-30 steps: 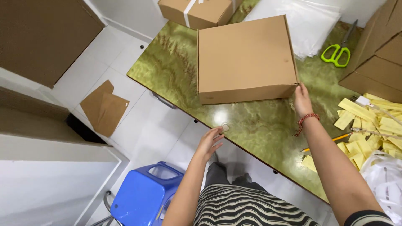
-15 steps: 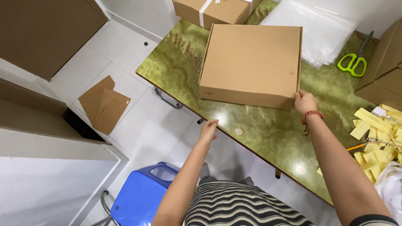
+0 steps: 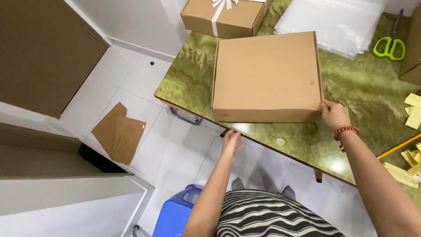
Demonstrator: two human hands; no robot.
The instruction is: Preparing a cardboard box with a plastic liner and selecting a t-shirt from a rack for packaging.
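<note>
A closed flat brown cardboard box (image 3: 266, 74) lies on the green marbled table (image 3: 364, 96). My right hand (image 3: 334, 115), a red bead bracelet on its wrist, touches the box's near right corner with its fingertips. My left hand (image 3: 231, 142) hovers with fingers spread just below the table's front edge, a little under the box's near left side, holding nothing.
A second brown box with a white ribbon (image 3: 223, 16) stands at the table's far left. Clear plastic sheets (image 3: 337, 22) and green scissors (image 3: 388, 44) lie behind. Yellow paper strips (image 3: 410, 162) lie at the right. A blue stool (image 3: 177, 215) and cardboard scraps (image 3: 118, 131) are on the floor.
My left hand has risen from near my lap toward the table's front edge. My right hand stays at the box's corner. The view has shifted, so the box sits more squarely before me.
</note>
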